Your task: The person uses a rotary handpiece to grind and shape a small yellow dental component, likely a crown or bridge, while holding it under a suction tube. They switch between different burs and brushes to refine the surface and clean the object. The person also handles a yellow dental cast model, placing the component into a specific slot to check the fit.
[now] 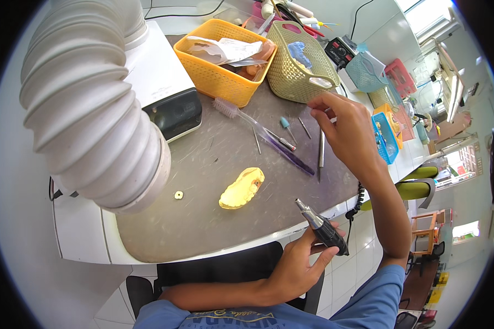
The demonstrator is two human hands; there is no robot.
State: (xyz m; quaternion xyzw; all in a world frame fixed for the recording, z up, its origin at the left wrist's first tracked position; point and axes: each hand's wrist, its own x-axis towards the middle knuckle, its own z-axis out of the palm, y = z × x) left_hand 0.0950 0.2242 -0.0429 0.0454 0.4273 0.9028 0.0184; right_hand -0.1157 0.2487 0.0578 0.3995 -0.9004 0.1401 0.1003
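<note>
My left hand [293, 263] is closed around a black and silver rotary handpiece [324, 230] just off the table's front edge, its bare metal tip pointing up and left. A coiled black cord [358, 200] hangs beside it. Over the right side of the table, my right hand [340, 123] has its fingers pinched together beside the olive basket; what they hold, if anything, is too small to make out. A yellow dental cast [240, 189] lies on the grey-brown mat [203, 230], with a small pale ring-like piece [178, 194] to its left.
Between cast and baskets lie a purple-handled brush [299, 163], a teal-tipped bur [285, 123], thin metal bits and a slim metal tool [321, 151]. A yellow basket [219, 82] and an olive basket [280, 66] stand behind. A ribbed white hose [88, 109] looms at left.
</note>
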